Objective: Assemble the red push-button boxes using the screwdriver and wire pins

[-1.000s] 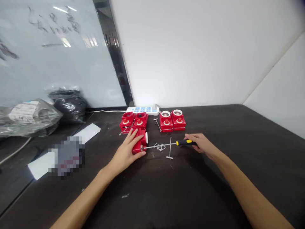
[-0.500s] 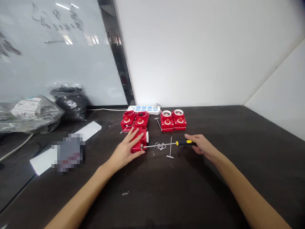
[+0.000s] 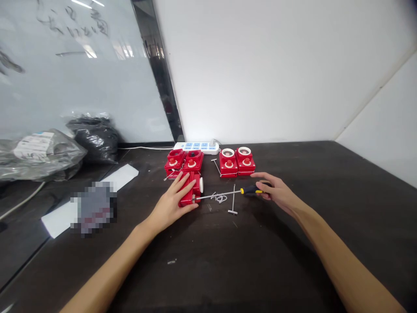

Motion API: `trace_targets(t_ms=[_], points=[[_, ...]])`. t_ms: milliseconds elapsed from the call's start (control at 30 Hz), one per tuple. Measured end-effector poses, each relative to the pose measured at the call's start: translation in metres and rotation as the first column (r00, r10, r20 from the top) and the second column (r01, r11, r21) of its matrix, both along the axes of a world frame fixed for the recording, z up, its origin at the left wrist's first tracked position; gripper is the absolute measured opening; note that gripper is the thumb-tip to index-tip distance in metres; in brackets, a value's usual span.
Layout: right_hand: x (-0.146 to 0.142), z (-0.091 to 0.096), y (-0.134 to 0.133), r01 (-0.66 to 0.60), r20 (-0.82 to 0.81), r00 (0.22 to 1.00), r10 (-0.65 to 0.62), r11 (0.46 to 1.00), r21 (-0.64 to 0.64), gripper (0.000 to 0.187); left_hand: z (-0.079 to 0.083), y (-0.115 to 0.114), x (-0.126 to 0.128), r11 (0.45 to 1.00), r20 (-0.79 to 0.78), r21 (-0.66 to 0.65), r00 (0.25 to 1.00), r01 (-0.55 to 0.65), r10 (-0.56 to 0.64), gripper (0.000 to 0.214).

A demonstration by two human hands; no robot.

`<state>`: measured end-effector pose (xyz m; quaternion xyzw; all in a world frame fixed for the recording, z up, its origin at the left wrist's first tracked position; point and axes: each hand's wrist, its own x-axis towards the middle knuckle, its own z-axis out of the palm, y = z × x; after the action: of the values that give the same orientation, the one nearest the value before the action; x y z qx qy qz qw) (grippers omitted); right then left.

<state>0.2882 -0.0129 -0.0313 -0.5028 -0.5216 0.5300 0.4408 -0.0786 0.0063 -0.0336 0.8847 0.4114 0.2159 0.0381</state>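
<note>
My left hand (image 3: 170, 204) lies over a red button box (image 3: 190, 190) tipped on its side on the dark table (image 3: 228, 261), fingers wrapped along it and holding it still. My right hand (image 3: 276, 192) grips the black-and-yellow handle of a screwdriver (image 3: 233, 193). The long metal shaft runs left, and its tip meets the near right end of the box. Loose long screws (image 3: 233, 201) and small metal bits lie under the shaft.
Two pairs of red button boxes (image 3: 183, 162) (image 3: 236, 162) stand behind, in front of a white power strip (image 3: 196, 148) by the wall. White paper (image 3: 94, 198) and a blurred item lie at left, with plastic bags (image 3: 42, 154) before a whiteboard.
The screwdriver handle and my right hand have risen slightly toward the far side, with the fingers turned round the handle. My left hand stays on the box.
</note>
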Motion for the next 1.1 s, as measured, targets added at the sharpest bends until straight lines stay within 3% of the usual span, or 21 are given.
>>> trace_targets(t_ms=[200, 433, 567, 733, 900, 967, 1100], points=[[0.003, -0.001, 0.001, -0.013, 0.046, 0.999, 0.005, 0.985, 0.174, 0.033, 0.001, -0.001, 0.001, 1.0, 0.009, -0.011, 1.0, -0.009, 0.009, 0.066], [-0.013, -0.003, 0.002, 0.091, -0.159, 0.981, -0.11, 0.988, -0.126, 0.035, -0.005, 0.002, -0.001, 1.0, 0.046, 0.015, 0.999, -0.015, 0.015, 0.064], [-0.014, -0.006, 0.003, 0.123, -0.154, 0.978, -0.144, 0.983, -0.139, 0.034, -0.007, 0.003, -0.002, 0.999, 0.086, 0.049, 0.996, -0.002, -0.002, 0.06], [-0.004, 0.0, 0.0, -0.011, -0.136, 0.991, -0.009, 0.989, -0.15, 0.034, -0.008, 0.003, -0.003, 0.999, 0.102, 0.054, 0.995, 0.001, -0.007, 0.06], [0.0, 0.009, -0.005, -0.138, 0.082, 0.982, 0.168, 0.949, -0.283, 0.045, -0.009, 0.004, -0.003, 0.998, 0.105, 0.06, 0.994, 0.002, -0.008, 0.059], [-0.003, 0.009, -0.005, -0.119, 0.117, 0.981, 0.152, 0.961, -0.251, 0.045, -0.009, 0.004, -0.002, 0.998, 0.108, 0.066, 0.994, 0.006, -0.013, 0.058], [-0.01, 0.008, -0.003, 0.039, 0.095, 0.995, -0.023, 0.984, -0.174, 0.047, -0.009, 0.003, -0.001, 0.998, 0.108, 0.062, 0.994, 0.004, -0.011, 0.059]])
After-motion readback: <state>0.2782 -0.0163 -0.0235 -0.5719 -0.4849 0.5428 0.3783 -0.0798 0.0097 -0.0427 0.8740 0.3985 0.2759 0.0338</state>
